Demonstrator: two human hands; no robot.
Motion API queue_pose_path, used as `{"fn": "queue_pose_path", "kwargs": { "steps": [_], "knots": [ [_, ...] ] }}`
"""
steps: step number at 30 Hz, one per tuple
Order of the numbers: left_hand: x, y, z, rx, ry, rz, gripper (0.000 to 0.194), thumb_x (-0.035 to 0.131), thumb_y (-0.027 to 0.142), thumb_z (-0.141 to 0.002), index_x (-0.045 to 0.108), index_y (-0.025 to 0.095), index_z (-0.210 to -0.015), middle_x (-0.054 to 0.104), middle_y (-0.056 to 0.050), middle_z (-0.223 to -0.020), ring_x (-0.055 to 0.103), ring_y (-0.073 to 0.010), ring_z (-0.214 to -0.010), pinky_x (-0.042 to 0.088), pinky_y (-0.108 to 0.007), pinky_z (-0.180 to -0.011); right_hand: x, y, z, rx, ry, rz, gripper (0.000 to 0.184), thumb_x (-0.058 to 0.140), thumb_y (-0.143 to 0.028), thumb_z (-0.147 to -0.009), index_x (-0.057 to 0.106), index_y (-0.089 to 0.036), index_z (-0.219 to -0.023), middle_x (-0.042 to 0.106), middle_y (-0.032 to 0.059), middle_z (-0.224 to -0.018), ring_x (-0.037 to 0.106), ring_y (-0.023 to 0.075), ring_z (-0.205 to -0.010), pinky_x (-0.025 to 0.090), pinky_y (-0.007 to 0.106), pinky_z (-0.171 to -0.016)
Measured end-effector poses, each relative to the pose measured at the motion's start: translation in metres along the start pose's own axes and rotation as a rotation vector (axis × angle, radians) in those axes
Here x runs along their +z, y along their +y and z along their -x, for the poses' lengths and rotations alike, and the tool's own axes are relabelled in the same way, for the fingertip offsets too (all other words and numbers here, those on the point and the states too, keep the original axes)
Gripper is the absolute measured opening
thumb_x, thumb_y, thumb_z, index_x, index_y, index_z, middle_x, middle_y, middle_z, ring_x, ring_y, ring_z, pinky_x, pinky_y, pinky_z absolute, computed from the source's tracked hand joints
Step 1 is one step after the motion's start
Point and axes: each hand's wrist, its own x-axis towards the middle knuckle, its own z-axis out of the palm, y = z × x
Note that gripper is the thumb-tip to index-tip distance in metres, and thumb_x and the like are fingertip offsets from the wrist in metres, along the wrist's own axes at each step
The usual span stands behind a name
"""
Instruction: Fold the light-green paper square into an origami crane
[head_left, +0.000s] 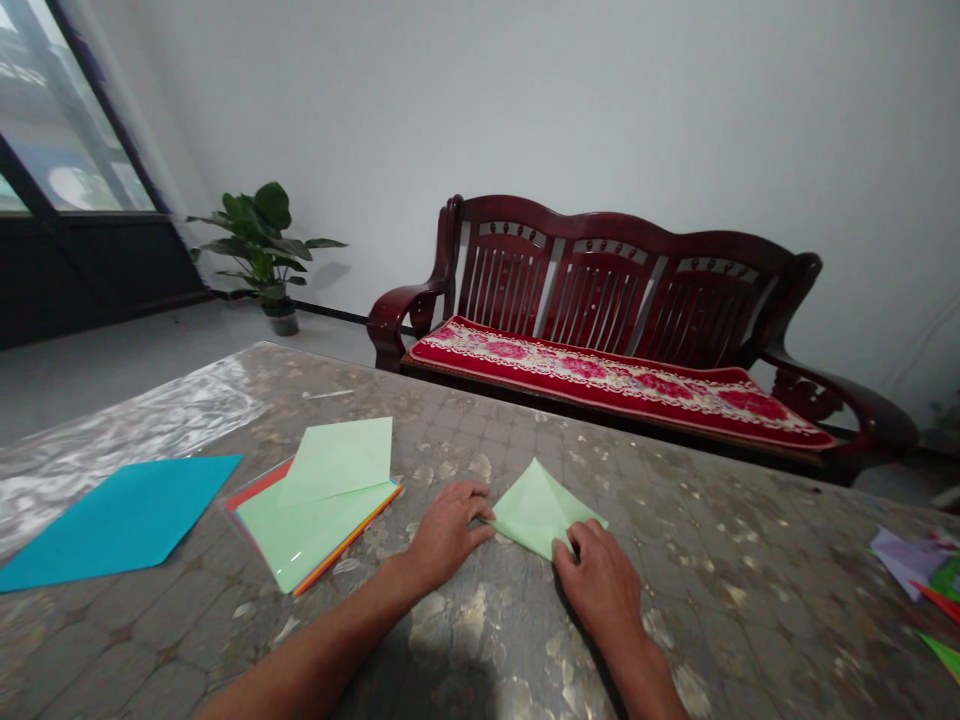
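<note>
A folded light green paper (538, 510) lies on the patterned table (675, 600), creased into a pointed shape. My left hand (448, 530) rests at its left corner, fingertips curled down onto the edge. My right hand (600, 582) presses on the paper's near right corner with fingers bent. Both hands touch the paper and pin it flat to the table.
A stack of coloured paper sheets (319, 510) with a loose green sheet on top lies to the left, a blue sheet (120, 520) farther left. Paper scraps (926, 575) sit at the right edge. A wooden bench with red cushion (615, 330) and a potted plant (262, 250) stand behind.
</note>
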Motion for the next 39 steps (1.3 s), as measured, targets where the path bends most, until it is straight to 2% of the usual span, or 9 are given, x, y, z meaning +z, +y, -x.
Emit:
{"fn": "queue_pose_path", "kwargs": {
  "steps": [5,11,16,22,26,35,39],
  "knots": [
    [0.002,0.003,-0.001,-0.045,0.026,0.022,0.012,0.065,0.026,-0.086,0.074,0.021,-0.081,0.066,-0.007,-0.118,0.058,-0.0249,-0.113,0.042,-0.039,-0.099,0.000,-0.001,0.000,0.022,-0.010,-0.015,0.019,0.058,-0.026,-0.088,0.053,-0.022,-0.070,0.058,-0.0006,-0.078,0.055,0.0152,-0.076,0.030,0.027,-0.067],
    [0.003,0.002,0.001,-0.053,0.068,0.004,0.005,0.071,0.021,-0.079,0.074,0.022,-0.075,0.065,-0.007,-0.118,0.057,-0.0267,-0.113,0.041,-0.041,-0.100,-0.001,-0.001,-0.001,0.040,-0.019,-0.031,0.019,0.058,-0.027,-0.088,0.053,-0.021,-0.071,0.058,-0.0007,-0.078,0.055,0.0148,-0.077,0.029,0.027,-0.068],
    [-0.002,0.008,0.003,-0.030,0.048,-0.023,0.008,0.070,0.016,-0.076,0.072,0.022,-0.071,0.066,-0.005,-0.111,0.058,-0.0249,-0.110,0.042,-0.039,-0.098,0.001,0.000,-0.001,0.054,-0.009,-0.051,0.019,0.058,-0.027,-0.088,0.053,-0.021,-0.071,0.057,-0.0012,-0.078,0.054,0.0145,-0.075,0.029,0.027,-0.067],
    [0.005,0.010,0.002,-0.055,0.064,-0.057,0.005,0.075,0.026,-0.076,0.073,0.023,-0.075,0.064,-0.006,-0.118,0.053,-0.0273,-0.120,0.034,-0.045,-0.106,0.003,0.001,-0.001,0.031,0.021,-0.055,0.018,0.059,-0.026,-0.087,0.053,-0.021,-0.071,0.057,-0.0009,-0.078,0.053,0.0146,-0.075,0.029,0.026,-0.068],
    [0.012,0.008,0.001,-0.073,0.079,-0.063,0.006,0.076,0.028,-0.077,0.074,0.023,-0.074,0.065,-0.005,-0.116,0.052,-0.0278,-0.119,0.033,-0.046,-0.106,0.004,0.002,0.000,0.028,0.029,-0.054,0.017,0.057,-0.026,-0.088,0.053,-0.022,-0.071,0.058,-0.0006,-0.079,0.054,0.0149,-0.076,0.029,0.026,-0.068],
    [0.003,0.019,0.013,-0.056,0.000,-0.065,0.004,0.074,0.021,-0.077,0.071,0.023,-0.075,0.064,-0.004,-0.116,0.051,-0.0281,-0.122,0.022,-0.054,-0.113,0.002,0.002,0.001,0.028,0.011,-0.061,0.017,0.057,-0.028,-0.089,0.053,-0.022,-0.073,0.059,-0.0004,-0.080,0.055,0.0160,-0.078,0.030,0.026,-0.069],
    [0.009,0.017,0.012,-0.074,0.022,-0.047,0.007,0.076,0.030,-0.077,0.073,0.025,-0.079,0.062,-0.006,-0.125,0.043,-0.0322,-0.131,0.019,-0.057,-0.114,0.003,0.003,0.002,0.033,0.001,-0.063,0.018,0.057,-0.030,-0.090,0.053,-0.022,-0.074,0.059,0.0000,-0.081,0.056,0.0174,-0.080,0.031,0.027,-0.070]
  ]
}}
